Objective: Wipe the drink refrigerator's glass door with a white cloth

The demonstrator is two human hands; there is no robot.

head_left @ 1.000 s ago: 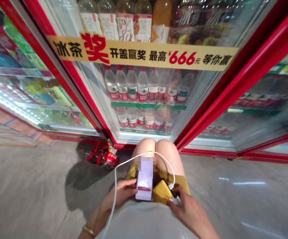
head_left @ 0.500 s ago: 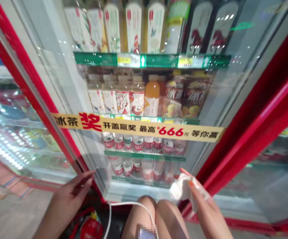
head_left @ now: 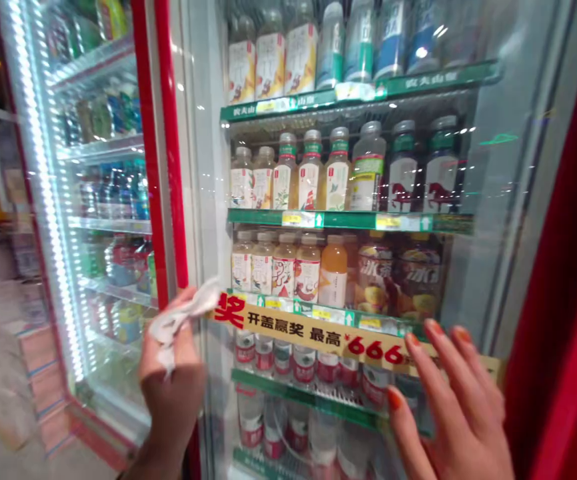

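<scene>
A crumpled white tissue (head_left: 176, 320) is gripped in my left hand (head_left: 173, 367), its loose end reaching the left part of a yellow printed strip (head_left: 293, 330). The strip runs across the glass door of a drinks cooler. My right hand (head_left: 461, 407) has its fingers spread in front of the strip's right part and holds nothing. Whether its fingertips touch the glass, I cannot tell. Behind the glass (head_left: 498, 173), bottles stand in rows on several shelves.
A red door frame (head_left: 163, 147) edges the cooler on the left, and a red edge (head_left: 563, 280) borders it on the right. Farther left is a second lit cooler (head_left: 113, 220) with bottles. Stacked boxes (head_left: 51, 400) sit on the floor beside it.
The white tissue was in my right hand and is now in my left. Both hands have come up to the yellow strip. My view has tilted upward, so my knees and the white cable are out of view.
</scene>
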